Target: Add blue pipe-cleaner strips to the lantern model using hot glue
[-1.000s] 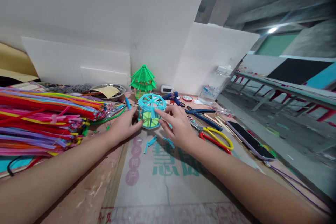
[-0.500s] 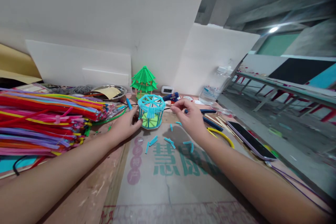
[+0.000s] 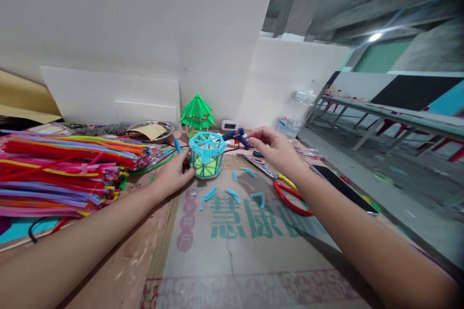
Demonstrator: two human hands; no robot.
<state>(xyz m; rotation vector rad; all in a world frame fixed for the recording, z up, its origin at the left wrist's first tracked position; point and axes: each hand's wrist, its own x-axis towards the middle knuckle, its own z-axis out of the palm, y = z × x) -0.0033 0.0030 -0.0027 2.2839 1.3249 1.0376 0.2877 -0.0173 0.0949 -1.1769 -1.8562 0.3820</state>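
On the left, my left hand (image 3: 176, 174) has its fingers and thumb at the side of a small light-blue pavilion frame (image 3: 206, 154), which stands upright on its yellow-green base. The frame has a spoked ring on top and thin posts around it. Behind and to the right of it lies a blue hot glue gun (image 3: 235, 135). Thumb and forefinger of my right hand (image 3: 271, 145) pinch at the near end of the gun. Short light-blue pieces (image 3: 232, 196) are scattered on the printed board in front.
A green-roofed model pavilion (image 3: 197, 112) stands behind. Bundles of coloured pipe cleaners (image 3: 65, 169) fill the left side. Red-and-yellow-handled scissors (image 3: 290, 198) lie under my right forearm, near a phone (image 3: 342, 188). A metal bowl (image 3: 168, 130), small clock (image 3: 229, 125) and clear bottle (image 3: 295, 111) stand at the back.
My right hand has moved right and slightly back, from beside the blue frame to the glue gun. More of the scissors now shows. My left hand has stayed at the frame.
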